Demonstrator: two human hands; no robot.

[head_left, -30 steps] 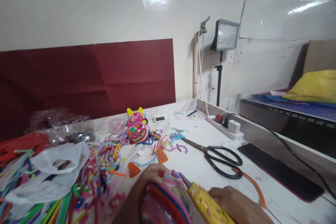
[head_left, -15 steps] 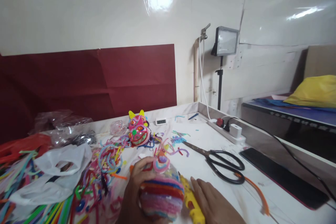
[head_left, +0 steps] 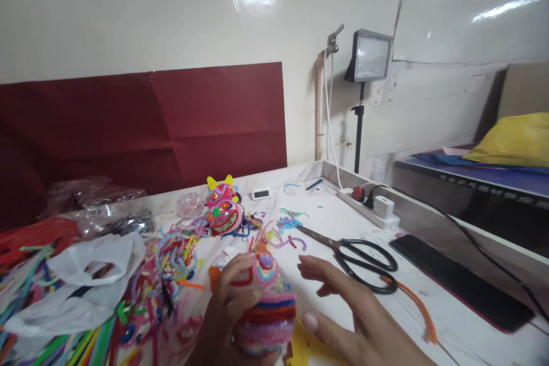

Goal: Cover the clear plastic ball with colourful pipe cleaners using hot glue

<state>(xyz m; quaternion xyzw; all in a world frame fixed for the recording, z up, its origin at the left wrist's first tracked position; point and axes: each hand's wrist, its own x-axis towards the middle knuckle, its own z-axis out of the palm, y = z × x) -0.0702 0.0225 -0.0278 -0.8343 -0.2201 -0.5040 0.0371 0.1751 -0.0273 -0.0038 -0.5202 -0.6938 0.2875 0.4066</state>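
Note:
My left hand [head_left: 227,309] is closed around a round, striped pipe-cleaner ball [head_left: 266,309] of red, orange, pink and purple, with a spiral piece on top. Just to its right my right hand [head_left: 355,314] hovers open, fingers stretched toward the ball and holding nothing. A yellow glue gun [head_left: 306,349] lies on the table under my right hand, mostly hidden. Black scissors [head_left: 364,260] lie a little beyond my right fingers.
Pipe-cleaner scraps [head_left: 171,263] and a white plastic bag [head_left: 86,280] cover the left of the white table [head_left: 326,274]. Two finished pink masks [head_left: 223,209] stand at the back. A power strip [head_left: 373,209], a black pad [head_left: 458,286] and a lamp on a stand [head_left: 369,57] are on the right.
My right hand set the yellow glue gun down on the table, let go of it and rose open beside the ball. My left hand kept hold of the ball and lifted it slightly.

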